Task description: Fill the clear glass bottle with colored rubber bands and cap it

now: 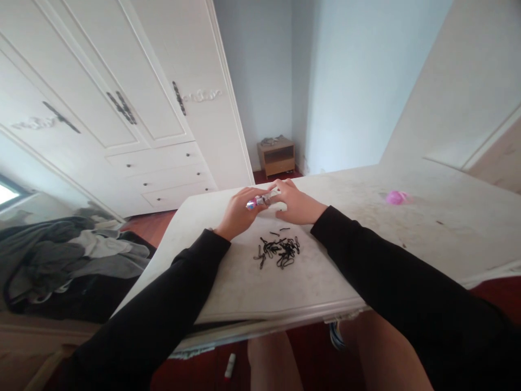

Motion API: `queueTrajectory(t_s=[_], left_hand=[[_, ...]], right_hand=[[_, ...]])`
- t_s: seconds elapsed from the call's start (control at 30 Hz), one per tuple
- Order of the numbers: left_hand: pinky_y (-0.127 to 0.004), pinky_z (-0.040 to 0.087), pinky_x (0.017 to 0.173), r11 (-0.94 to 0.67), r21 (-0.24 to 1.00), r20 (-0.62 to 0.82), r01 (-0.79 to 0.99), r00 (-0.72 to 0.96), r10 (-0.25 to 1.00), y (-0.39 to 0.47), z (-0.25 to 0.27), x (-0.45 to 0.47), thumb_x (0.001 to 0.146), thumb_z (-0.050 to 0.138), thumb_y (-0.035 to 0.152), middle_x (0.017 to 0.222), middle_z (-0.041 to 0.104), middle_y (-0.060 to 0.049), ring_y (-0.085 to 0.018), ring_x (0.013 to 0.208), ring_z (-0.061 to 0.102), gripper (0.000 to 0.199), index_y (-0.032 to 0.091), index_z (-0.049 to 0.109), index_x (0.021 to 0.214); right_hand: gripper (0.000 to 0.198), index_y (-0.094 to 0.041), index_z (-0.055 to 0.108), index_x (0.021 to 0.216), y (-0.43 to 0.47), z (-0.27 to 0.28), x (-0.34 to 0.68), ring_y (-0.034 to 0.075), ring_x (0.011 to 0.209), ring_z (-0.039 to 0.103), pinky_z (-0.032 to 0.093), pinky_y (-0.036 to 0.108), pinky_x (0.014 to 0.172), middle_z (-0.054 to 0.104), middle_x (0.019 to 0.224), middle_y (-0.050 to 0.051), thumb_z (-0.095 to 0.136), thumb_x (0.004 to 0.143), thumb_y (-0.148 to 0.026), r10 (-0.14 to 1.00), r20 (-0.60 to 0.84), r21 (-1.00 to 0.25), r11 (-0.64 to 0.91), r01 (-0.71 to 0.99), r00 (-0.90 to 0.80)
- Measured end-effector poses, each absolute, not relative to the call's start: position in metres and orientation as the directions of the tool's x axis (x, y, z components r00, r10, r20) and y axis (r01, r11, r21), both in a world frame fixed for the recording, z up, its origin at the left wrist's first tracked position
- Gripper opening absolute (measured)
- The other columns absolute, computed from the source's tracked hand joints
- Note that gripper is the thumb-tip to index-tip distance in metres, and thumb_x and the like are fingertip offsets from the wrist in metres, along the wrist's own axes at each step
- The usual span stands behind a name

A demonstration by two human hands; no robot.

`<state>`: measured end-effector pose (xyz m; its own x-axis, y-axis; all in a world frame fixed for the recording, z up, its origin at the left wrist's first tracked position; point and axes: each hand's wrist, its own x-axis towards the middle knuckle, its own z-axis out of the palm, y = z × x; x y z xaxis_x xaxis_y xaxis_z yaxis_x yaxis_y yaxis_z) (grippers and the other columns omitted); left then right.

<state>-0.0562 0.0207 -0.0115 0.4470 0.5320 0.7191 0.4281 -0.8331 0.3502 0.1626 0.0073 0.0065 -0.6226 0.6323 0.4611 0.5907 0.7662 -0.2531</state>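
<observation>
Above the far side of the white table [240, 282], my left hand [240, 210] is closed around a small clear, shiny item [260, 201] with a pink and blue end, perhaps a little bottle or tube; its exact kind is too small to make out. My right hand [296, 203] meets the item's right end with curled fingers, its thumb lower and somewhat apart. Nearer to me than both hands lies a loose pile of small black loops and strips [283, 250], with a few single ones strewn at its edges.
A pink bundle [395, 197] lies on the table's right side. Dark clothes [69, 266] are heaped at the left. A white wardrobe [163, 108] and a small wooden nightstand [277, 157] stand beyond. On the red floor lies a white tube [230, 366].
</observation>
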Motion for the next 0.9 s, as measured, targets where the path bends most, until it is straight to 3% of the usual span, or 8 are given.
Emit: queueTrajectory(t_s=[0.17, 0.3, 0.4, 0.47, 0.57, 0.63, 0.73, 0.9], left_hand=[[-0.038, 0.059, 0.089, -0.812, 0.421, 0.733, 0.403, 0.376, 0.567, 0.023, -0.011, -0.058, 0.089, 0.075, 0.02, 0.112, 0.078, -0.006, -0.02, 0.099, 0.071, 0.028, 0.023, 0.074, 0.117], [-0.036, 0.059, 0.088, -0.786, 0.459, 0.748, 0.415, 0.296, 0.594, 0.025, -0.012, -0.059, 0.087, 0.077, 0.02, 0.111, 0.078, -0.007, -0.02, 0.098, 0.071, 0.029, 0.022, 0.075, 0.117], [-0.035, 0.06, 0.087, -0.769, 0.488, 0.759, 0.413, 0.235, 0.608, 0.029, -0.013, -0.06, 0.086, 0.077, 0.018, 0.113, 0.078, -0.007, -0.02, 0.1, 0.071, 0.03, 0.021, 0.075, 0.116], [-0.034, 0.06, 0.085, -0.755, 0.507, 0.753, 0.417, 0.212, 0.623, 0.031, -0.014, -0.061, 0.086, 0.076, 0.017, 0.113, 0.079, -0.006, -0.019, 0.1, 0.072, 0.03, 0.02, 0.075, 0.116], [-0.033, 0.06, 0.085, -0.738, 0.518, 0.742, 0.432, 0.203, 0.64, 0.032, -0.014, -0.061, 0.086, 0.074, 0.015, 0.113, 0.079, -0.006, -0.019, 0.1, 0.072, 0.03, 0.02, 0.074, 0.116], [-0.033, 0.061, 0.086, -0.735, 0.514, 0.742, 0.442, 0.201, 0.64, 0.032, -0.013, -0.061, 0.085, 0.074, 0.014, 0.112, 0.079, -0.006, -0.018, 0.099, 0.072, 0.031, 0.02, 0.074, 0.115], [-0.033, 0.061, 0.087, -0.729, 0.513, 0.737, 0.453, 0.202, 0.645, 0.031, -0.012, -0.06, 0.085, 0.074, 0.014, 0.111, 0.079, -0.006, -0.018, 0.099, 0.073, 0.031, 0.02, 0.074, 0.116], [-0.034, 0.061, 0.088, -0.73, 0.516, 0.732, 0.448, 0.213, 0.648, 0.029, -0.012, -0.06, 0.085, 0.075, 0.012, 0.112, 0.079, -0.005, -0.018, 0.1, 0.073, 0.031, 0.021, 0.074, 0.116]], right_hand=[[0.021, -0.022, 0.077, 0.093, 0.004, 0.018, 0.162, 0.028, 0.112, 0.049, 0.042, 0.051, 0.107, 0.06, 0.114, 0.009, 0.064, 0.081, -0.012, 0.575, 0.638, -0.269, 0.79, 0.551, -0.512], [0.019, -0.021, 0.069, 0.083, 0.003, 0.029, 0.169, 0.025, 0.099, 0.054, 0.047, 0.042, 0.09, 0.061, 0.099, 0.007, 0.058, 0.079, -0.006, 0.58, 0.728, -0.343, 0.769, 0.539, -0.365], [0.019, -0.019, 0.068, 0.079, 0.013, 0.027, 0.18, 0.02, 0.082, 0.056, 0.047, 0.037, 0.08, 0.061, 0.084, 0.003, 0.059, 0.075, -0.003, 0.658, 0.595, -0.387, 0.738, 0.552, -0.462], [0.015, -0.019, 0.072, 0.082, 0.023, 0.018, 0.186, 0.022, 0.087, 0.059, 0.048, 0.039, 0.085, 0.065, 0.087, 0.004, 0.067, 0.076, -0.006, 0.656, 0.452, -0.359, 0.754, 0.551, -0.604], [0.012, -0.019, 0.077, 0.09, 0.037, 0.0, 0.188, 0.025, 0.097, 0.062, 0.048, 0.042, 0.093, 0.069, 0.099, 0.008, 0.076, 0.079, -0.014, 0.647, 0.334, -0.369, 0.759, 0.537, -0.685], [0.008, -0.018, 0.076, 0.083, 0.042, -0.009, 0.185, 0.025, 0.099, 0.062, 0.047, 0.043, 0.097, 0.069, 0.098, 0.008, 0.075, 0.08, -0.012, 0.662, 0.308, -0.357, 0.746, 0.561, -0.684], [0.016, -0.017, 0.071, 0.075, 0.042, -0.011, 0.182, 0.025, 0.1, 0.06, 0.045, 0.044, 0.1, 0.067, 0.094, 0.009, 0.066, 0.081, -0.003, 0.688, 0.269, -0.323, 0.724, 0.61, -0.674], [0.013, -0.017, 0.068, 0.08, 0.027, 0.002, 0.183, 0.025, 0.108, 0.057, 0.044, 0.046, 0.105, 0.065, 0.103, 0.009, 0.063, 0.085, -0.006, 0.651, 0.178, -0.37, 0.739, 0.563, -0.738]])
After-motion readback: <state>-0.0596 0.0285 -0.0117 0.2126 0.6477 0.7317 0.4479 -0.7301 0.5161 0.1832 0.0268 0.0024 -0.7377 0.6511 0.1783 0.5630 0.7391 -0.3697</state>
